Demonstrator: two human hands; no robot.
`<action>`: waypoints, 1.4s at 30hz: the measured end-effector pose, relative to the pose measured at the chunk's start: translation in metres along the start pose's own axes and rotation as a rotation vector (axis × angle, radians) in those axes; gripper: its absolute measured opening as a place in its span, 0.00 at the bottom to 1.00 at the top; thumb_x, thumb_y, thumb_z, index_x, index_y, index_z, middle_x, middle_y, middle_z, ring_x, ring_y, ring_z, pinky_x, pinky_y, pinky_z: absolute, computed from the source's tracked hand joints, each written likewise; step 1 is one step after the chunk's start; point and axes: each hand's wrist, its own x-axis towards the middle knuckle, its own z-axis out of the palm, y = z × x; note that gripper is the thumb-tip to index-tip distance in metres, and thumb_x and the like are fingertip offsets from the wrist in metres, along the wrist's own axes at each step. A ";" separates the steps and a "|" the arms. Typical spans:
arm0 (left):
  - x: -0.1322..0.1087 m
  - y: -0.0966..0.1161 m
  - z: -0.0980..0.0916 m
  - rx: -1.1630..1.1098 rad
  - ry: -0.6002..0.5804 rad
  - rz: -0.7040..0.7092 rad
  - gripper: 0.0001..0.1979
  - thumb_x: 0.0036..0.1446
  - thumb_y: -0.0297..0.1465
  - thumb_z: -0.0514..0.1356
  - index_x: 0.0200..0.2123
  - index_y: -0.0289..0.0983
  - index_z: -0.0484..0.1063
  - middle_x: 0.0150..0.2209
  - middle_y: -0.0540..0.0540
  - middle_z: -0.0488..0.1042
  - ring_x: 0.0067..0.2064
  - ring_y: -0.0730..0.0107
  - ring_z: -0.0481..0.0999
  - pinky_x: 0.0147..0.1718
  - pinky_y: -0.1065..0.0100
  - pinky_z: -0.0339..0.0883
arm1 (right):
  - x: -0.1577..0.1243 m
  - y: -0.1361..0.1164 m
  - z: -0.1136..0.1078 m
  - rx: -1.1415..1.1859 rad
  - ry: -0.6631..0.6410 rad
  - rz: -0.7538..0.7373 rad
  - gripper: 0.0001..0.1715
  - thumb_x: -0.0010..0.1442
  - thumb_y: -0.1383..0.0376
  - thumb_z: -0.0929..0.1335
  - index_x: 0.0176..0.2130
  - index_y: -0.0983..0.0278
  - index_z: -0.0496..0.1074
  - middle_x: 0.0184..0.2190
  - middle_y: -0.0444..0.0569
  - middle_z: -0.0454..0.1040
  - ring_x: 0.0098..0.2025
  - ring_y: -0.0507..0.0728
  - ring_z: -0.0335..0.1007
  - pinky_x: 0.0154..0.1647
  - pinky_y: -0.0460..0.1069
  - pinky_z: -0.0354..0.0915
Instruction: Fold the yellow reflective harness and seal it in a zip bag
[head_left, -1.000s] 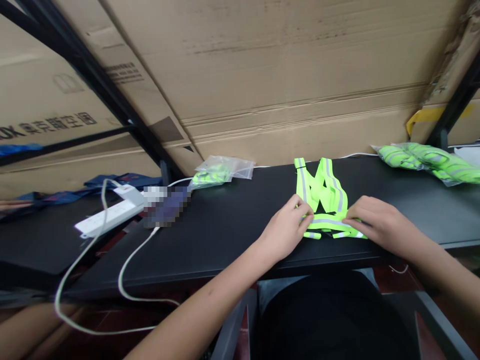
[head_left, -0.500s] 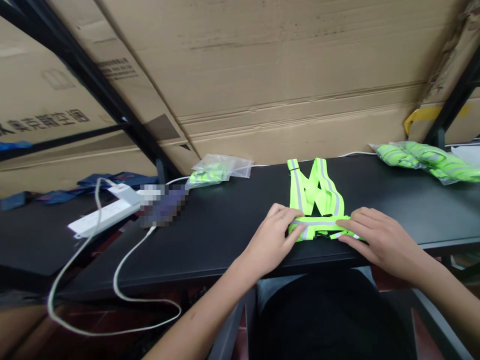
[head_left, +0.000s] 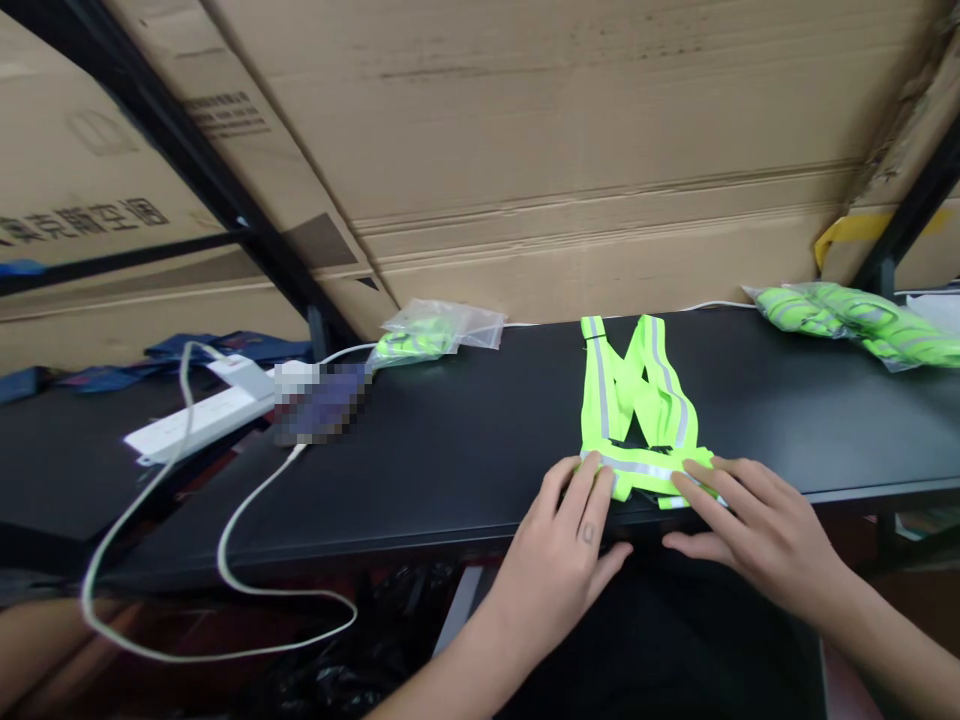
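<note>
Pressing with both hands flat, we hold the lower band of the reflective vest down at the near edge of the worktop. The left hand lies open, its fingers stretched onto the band's left end. The right hand lies open likewise, its fingers spread over the band's right end. Neither hand grips anything; both only bear down. The vest lies flat, right of the worktop's middle, with its two shoulder straps running toward the far edge.

For this step we judge even pressure from both sides to be best: fingertips level on the band, the grey stripe straight, and the band parallel to the near edge so it cannot slide off.

A bagged vest lies at the far edge, left of middle. More bagged vests lie at the far right corner. A white power strip rests beyond the left end, and its cable loops below the near edge. Cardboard boxes lean behind the far edge, crossed by a black rack frame.
</note>
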 end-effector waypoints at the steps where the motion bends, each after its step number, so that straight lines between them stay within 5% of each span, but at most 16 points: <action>1: -0.001 0.000 -0.001 -0.005 0.033 0.024 0.26 0.61 0.30 0.65 0.57 0.23 0.64 0.54 0.28 0.72 0.55 0.43 0.70 0.51 0.47 0.74 | -0.001 -0.001 -0.002 0.012 0.019 -0.014 0.23 0.61 0.56 0.73 0.49 0.71 0.74 0.40 0.57 0.80 0.38 0.62 0.73 0.40 0.56 0.70; 5: 0.001 -0.002 -0.009 -0.094 0.130 0.116 0.13 0.62 0.20 0.60 0.50 0.27 0.69 0.43 0.35 0.76 0.45 0.54 0.73 0.42 0.56 0.76 | 0.001 0.002 -0.014 0.102 0.045 -0.058 0.09 0.66 0.65 0.69 0.44 0.69 0.75 0.32 0.52 0.79 0.33 0.59 0.70 0.37 0.54 0.66; 8: 0.006 -0.007 -0.014 -0.169 0.112 0.101 0.12 0.63 0.20 0.59 0.50 0.28 0.69 0.41 0.37 0.76 0.42 0.59 0.73 0.38 0.60 0.75 | 0.011 0.014 -0.022 0.201 -0.021 -0.059 0.09 0.67 0.64 0.68 0.41 0.67 0.74 0.27 0.49 0.75 0.30 0.56 0.67 0.32 0.52 0.63; 16: 0.059 -0.037 -0.021 -0.390 -0.315 -0.132 0.13 0.73 0.32 0.48 0.45 0.34 0.71 0.42 0.45 0.74 0.45 0.64 0.72 0.47 0.62 0.69 | 0.061 0.082 0.007 0.606 -0.451 0.197 0.29 0.57 0.39 0.68 0.31 0.63 0.75 0.27 0.45 0.71 0.27 0.53 0.67 0.28 0.48 0.61; 21: 0.085 -0.057 -0.007 -0.222 -0.475 -0.100 0.21 0.73 0.32 0.44 0.29 0.36 0.68 0.33 0.46 0.68 0.44 0.60 0.66 0.49 0.56 0.63 | 0.066 0.103 0.045 0.680 -0.492 0.231 0.31 0.59 0.38 0.66 0.32 0.62 0.74 0.30 0.48 0.73 0.38 0.59 0.68 0.39 0.53 0.66; 24: 0.088 -0.063 0.006 -0.194 -0.528 -0.167 0.19 0.73 0.35 0.43 0.38 0.36 0.71 0.37 0.45 0.69 0.43 0.60 0.65 0.47 0.55 0.64 | 0.061 0.101 0.055 0.610 -0.418 0.337 0.32 0.56 0.38 0.69 0.41 0.63 0.74 0.37 0.52 0.75 0.42 0.62 0.70 0.42 0.55 0.68; 27: 0.087 -0.059 0.014 -0.111 -0.400 -0.263 0.15 0.70 0.38 0.50 0.50 0.34 0.68 0.45 0.41 0.68 0.46 0.57 0.65 0.47 0.56 0.65 | 0.056 0.088 0.049 0.446 -0.327 0.367 0.29 0.57 0.41 0.70 0.40 0.63 0.73 0.37 0.53 0.75 0.40 0.62 0.72 0.38 0.54 0.69; 31: 0.082 -0.046 0.013 0.019 -0.358 -0.122 0.15 0.72 0.32 0.47 0.42 0.33 0.72 0.41 0.41 0.71 0.45 0.57 0.67 0.47 0.57 0.66 | 0.042 0.058 0.027 0.270 -0.248 0.287 0.20 0.70 0.55 0.62 0.34 0.63 0.75 0.32 0.51 0.77 0.37 0.60 0.74 0.39 0.55 0.70; 37: 0.054 -0.030 0.000 -0.150 -0.206 -0.106 0.24 0.60 0.48 0.63 0.47 0.33 0.71 0.47 0.38 0.70 0.51 0.52 0.69 0.48 0.55 0.70 | 0.013 0.029 0.003 0.321 -0.189 0.265 0.23 0.69 0.57 0.64 0.57 0.68 0.71 0.52 0.58 0.77 0.53 0.64 0.73 0.52 0.60 0.73; 42: 0.042 -0.014 0.002 -0.197 -0.232 -0.182 0.17 0.64 0.40 0.60 0.47 0.32 0.69 0.47 0.37 0.73 0.53 0.52 0.72 0.54 0.53 0.69 | 0.006 0.023 -0.001 0.410 -0.287 0.400 0.22 0.71 0.57 0.61 0.59 0.57 0.73 0.68 0.58 0.60 0.68 0.68 0.58 0.62 0.67 0.65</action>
